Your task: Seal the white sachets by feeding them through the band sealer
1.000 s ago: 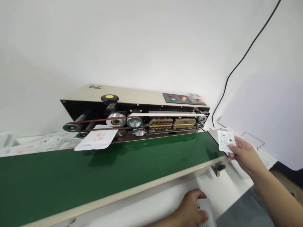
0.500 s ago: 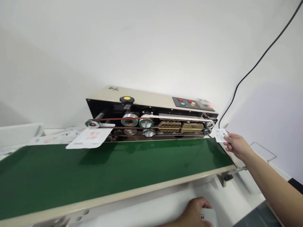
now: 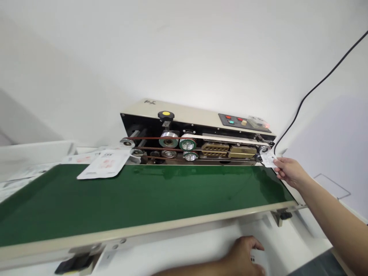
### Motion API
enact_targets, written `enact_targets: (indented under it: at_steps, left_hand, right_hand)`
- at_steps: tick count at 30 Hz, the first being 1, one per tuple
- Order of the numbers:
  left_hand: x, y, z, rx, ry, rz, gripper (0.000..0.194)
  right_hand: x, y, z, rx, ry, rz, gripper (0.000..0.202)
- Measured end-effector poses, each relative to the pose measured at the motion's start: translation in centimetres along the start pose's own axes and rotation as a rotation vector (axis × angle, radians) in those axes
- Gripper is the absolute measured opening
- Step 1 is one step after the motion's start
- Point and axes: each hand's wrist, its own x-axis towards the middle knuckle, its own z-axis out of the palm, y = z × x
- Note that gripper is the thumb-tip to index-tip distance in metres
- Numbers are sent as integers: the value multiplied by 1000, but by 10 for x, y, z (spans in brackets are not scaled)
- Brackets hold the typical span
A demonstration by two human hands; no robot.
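At frame right, R hand (image 3: 288, 171) fingers pinch a white pouch (image 3: 267, 159), prob. light, bendy & slippery, best held near edge; L hand (image 3: 241, 256), bottom right-of-ctr, grasps another pouch (image 3: 258, 257).

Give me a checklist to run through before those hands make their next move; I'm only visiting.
1. Right hand pinching the small white packet: ok.
2. Packet edge between the right-end rollers: cannot tell; it is up close to them.
3. Right hand apart from those rollers: ok, as far as this view shows.
4. Left hand gripping the pale pack firmly: cannot tell; the hand hides much of it.
5. Red light on the machine glowing: ok.
6. Printed pouch free of the left-end pulleys: cannot tell.
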Motion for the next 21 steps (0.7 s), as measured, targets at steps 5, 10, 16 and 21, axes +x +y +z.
enact_targets:
  at_steps: [5,10,16,21]
  left_hand:
    - [4,-5,1,-3,-7,15,58]
    - [4,-8,1,-12,-19,23,58]
    - [10,-17,1,8,-9,39,58]
    - [15,-15,-1,61,17,22,57]
  right_hand:
    - [0,3,6,-13,-10,2,17]
    - [-3,0,9,-21,-45,15,12]
    - [-40,-6,-5,-393,104,-214,31]
    - [-122,48,-17,-592,33,-599,32]
